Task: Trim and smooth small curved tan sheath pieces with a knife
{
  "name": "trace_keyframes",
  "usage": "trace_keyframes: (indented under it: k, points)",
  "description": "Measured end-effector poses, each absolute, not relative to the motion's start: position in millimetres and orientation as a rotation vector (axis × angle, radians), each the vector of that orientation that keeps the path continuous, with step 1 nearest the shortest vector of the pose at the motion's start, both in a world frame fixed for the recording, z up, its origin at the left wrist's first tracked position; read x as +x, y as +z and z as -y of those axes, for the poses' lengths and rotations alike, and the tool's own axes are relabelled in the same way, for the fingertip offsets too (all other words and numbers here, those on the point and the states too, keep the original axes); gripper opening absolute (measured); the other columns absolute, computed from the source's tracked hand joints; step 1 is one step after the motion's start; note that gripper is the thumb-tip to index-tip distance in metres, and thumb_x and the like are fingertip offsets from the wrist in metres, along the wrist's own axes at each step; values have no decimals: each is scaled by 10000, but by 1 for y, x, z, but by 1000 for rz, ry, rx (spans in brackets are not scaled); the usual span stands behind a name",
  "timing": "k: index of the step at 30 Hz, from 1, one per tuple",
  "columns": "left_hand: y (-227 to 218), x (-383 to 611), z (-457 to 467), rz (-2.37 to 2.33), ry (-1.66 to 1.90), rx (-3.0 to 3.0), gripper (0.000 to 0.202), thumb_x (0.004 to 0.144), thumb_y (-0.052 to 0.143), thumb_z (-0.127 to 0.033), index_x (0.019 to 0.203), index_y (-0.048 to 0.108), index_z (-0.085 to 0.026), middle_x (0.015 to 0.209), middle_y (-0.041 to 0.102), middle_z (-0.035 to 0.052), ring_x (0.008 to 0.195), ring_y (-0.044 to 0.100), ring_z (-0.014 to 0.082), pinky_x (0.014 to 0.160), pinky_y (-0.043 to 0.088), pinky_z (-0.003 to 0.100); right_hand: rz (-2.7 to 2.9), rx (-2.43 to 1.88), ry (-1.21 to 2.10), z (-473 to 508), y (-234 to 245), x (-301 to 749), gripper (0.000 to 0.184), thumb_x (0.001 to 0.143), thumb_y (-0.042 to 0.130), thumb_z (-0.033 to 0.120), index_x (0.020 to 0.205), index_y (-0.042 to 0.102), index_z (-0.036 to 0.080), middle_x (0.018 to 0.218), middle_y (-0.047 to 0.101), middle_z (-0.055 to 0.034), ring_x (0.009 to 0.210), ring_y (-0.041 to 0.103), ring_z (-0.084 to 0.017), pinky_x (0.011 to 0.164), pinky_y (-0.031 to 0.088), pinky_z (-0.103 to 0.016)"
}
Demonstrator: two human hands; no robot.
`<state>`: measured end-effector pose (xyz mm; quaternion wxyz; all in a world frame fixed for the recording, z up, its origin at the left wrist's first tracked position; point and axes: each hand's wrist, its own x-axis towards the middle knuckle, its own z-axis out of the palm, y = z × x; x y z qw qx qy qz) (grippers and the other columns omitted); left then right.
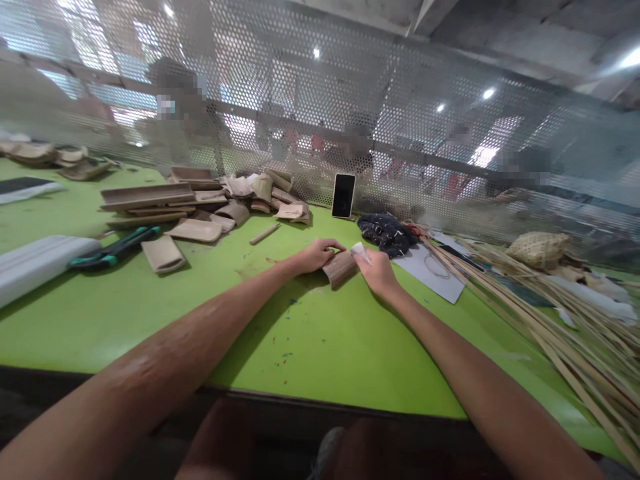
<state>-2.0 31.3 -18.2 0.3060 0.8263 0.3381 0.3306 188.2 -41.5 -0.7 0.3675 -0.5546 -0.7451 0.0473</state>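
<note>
A curved piece of split bamboo (342,268) rests on the green table, its rounded face up. My left hand (319,257) grips its left side, with thumb and index finger curled along the far edge. At its right end is my right hand (379,273), pinching a small white folded piece (360,251) that looks like paper or cloth. The white piece is at the bamboo's upper right edge; I cannot tell whether it touches. Some fingertips of both hands are hidden.
Split bamboo pieces (147,195) lie heaped at the back left, near green-and-black cutters (117,250). A phone (343,195) leans against the perforated metal screen (300,100). Dark cloth (385,232), white paper (434,275) and long bamboo strips (530,320) lie right.
</note>
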Motion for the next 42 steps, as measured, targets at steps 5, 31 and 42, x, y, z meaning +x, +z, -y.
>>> trace_keyframes:
  k: [5,31,42]
  points:
    - [-20,0,-31,-929,864,2170,425,792,461,-87,1111,737,-133,995,750,73,877,648,177,801,506,260,2042,-1434,18,48,-7,180,189,902,506,235,725,550,185,645,590,-39,575,491,-163,583,325,-288]
    - [-18,-2,-31,-871,879,2107,433,767,452,-78,1105,722,-87,1081,748,96,953,662,187,879,512,282,2219,-1121,122,66,1,153,196,915,524,198,771,655,173,796,678,-65,708,550,-174,716,424,-305]
    - [-12,-2,-26,-903,852,2150,434,782,447,-80,1111,728,-111,1079,748,72,934,656,177,836,509,256,2279,-1011,250,82,14,145,253,854,560,197,601,561,185,625,579,-12,585,431,-129,611,341,-290]
